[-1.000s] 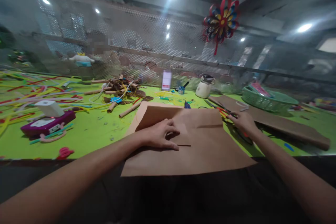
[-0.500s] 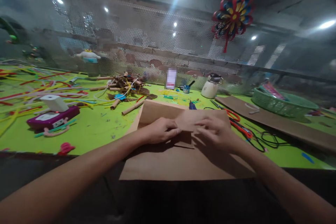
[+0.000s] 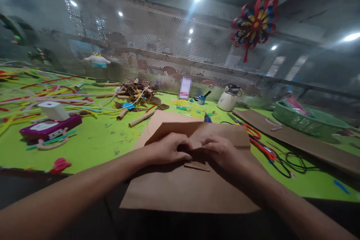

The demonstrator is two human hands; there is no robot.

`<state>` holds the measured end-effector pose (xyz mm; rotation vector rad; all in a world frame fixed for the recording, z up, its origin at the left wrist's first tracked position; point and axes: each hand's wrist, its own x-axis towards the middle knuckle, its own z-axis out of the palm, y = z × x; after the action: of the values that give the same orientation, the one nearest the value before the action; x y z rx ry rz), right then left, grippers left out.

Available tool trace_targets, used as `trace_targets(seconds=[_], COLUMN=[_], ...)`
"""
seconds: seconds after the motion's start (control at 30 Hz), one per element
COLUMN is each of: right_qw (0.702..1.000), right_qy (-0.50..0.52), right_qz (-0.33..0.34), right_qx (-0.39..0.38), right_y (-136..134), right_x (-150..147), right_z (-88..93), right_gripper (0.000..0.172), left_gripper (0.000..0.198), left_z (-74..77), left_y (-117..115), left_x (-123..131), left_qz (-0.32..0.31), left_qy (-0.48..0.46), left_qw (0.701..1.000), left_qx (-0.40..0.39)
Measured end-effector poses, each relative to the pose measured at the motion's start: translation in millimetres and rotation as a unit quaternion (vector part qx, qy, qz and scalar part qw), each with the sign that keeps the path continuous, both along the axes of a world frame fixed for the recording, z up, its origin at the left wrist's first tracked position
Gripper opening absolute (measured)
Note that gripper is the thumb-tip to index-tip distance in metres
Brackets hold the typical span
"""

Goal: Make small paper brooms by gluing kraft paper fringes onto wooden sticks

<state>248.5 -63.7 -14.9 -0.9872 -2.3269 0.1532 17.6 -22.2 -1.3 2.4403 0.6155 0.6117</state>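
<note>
A large sheet of brown kraft paper (image 3: 191, 191) lies in front of me, its near edge hanging past the table's front. Its far part is folded up toward me. My left hand (image 3: 173, 148) grips the folded part, fingers curled over and thumb below. From the other side, my right hand (image 3: 221, 150) pinches the same fold, close to the left fingertips. Beneath the hands a small brown cardboard piece (image 3: 197, 165) rests on the sheet, partly covered by the fold and fingers.
Red-handled scissors (image 3: 253, 132), another orange-handled tool (image 3: 263, 148) and black cord (image 3: 298, 163) lie to the right, near a green basket (image 3: 306, 118). A white kettle (image 3: 227, 98) stands behind. At left are a purple power strip (image 3: 50, 127) and scattered pipe cleaners.
My right hand has come in from the right and closed on the fold beside my left. The paper's folded part has bent nearer to me. The view has shifted slightly.
</note>
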Motion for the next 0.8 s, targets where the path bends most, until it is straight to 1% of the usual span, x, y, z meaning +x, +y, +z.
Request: trace_targets(seconds=[0.07,0.13,0.17,0.23,0.3,0.37,0.43,0.53,0.6,0.67,0.73,0.77,0.8], right_qw=[0.999,0.997,0.997,0.999,1.0,1.0,1.0,0.999,0.998,0.993,0.987,0.985,0.983], right_qy=[0.022,0.049,0.054,0.045,0.026,0.017,0.015,0.026,0.045,0.064,0.079,0.085,0.092], right_qz=[0.015,0.027,0.028,0.023,0.014,0.001,-0.007,-0.021,-0.052,-0.101,-0.141,-0.152,-0.155], right_qx=[0.042,0.049,0.039,0.015,-0.003,-0.012,-0.013,-0.008,-0.006,-0.006,-0.009,-0.013,-0.02], right_y=[-2,-3,-3,-4,-6,-8,-8,-5,-1,2,3,3,2], right_x=[2,5,6,7,6,5,3,4,5,7,7,7,6], right_z=[-9.3,-17.4,-19.7,-20.6,-17.6,-14.1,-12.7,-15.2,-17.7,-19.0,-18.3,-17.3,-16.1], right_gripper=[0.023,0.024,0.024,0.026,0.027,0.027,0.027,0.026,0.025,0.024,0.023,0.023,0.023], left_gripper=[0.035,0.039,0.039,0.044,0.054,0.061,0.063,0.069,0.069,0.071,0.073,0.069,0.061], left_z=[-0.2,-3.1,-5.6,-11.4,-15.8,-16.2,-11.9,0.5,9.6,16.3,18.5,17.7,16.0], left_y=[1,4,6,9,10,9,9,15,22,30,37,39,40], left_x=[-1,-1,0,2,3,5,6,11,17,23,29,30,31], left_qz=[0.012,0.046,0.066,0.101,0.102,0.087,0.086,0.092,0.084,0.083,0.094,0.099,0.101], left_qy=[-0.018,-0.035,-0.037,-0.027,0.007,0.051,0.097,0.156,0.2,0.24,0.248,0.238,0.218], left_qw=[0.999,0.997,0.996,0.995,0.994,0.992,0.988,0.981,0.975,0.967,0.964,0.965,0.969], left_qx=[-0.045,-0.058,-0.049,-0.008,0.04,0.074,0.082,0.075,0.058,0.024,-0.022,-0.042,-0.061])
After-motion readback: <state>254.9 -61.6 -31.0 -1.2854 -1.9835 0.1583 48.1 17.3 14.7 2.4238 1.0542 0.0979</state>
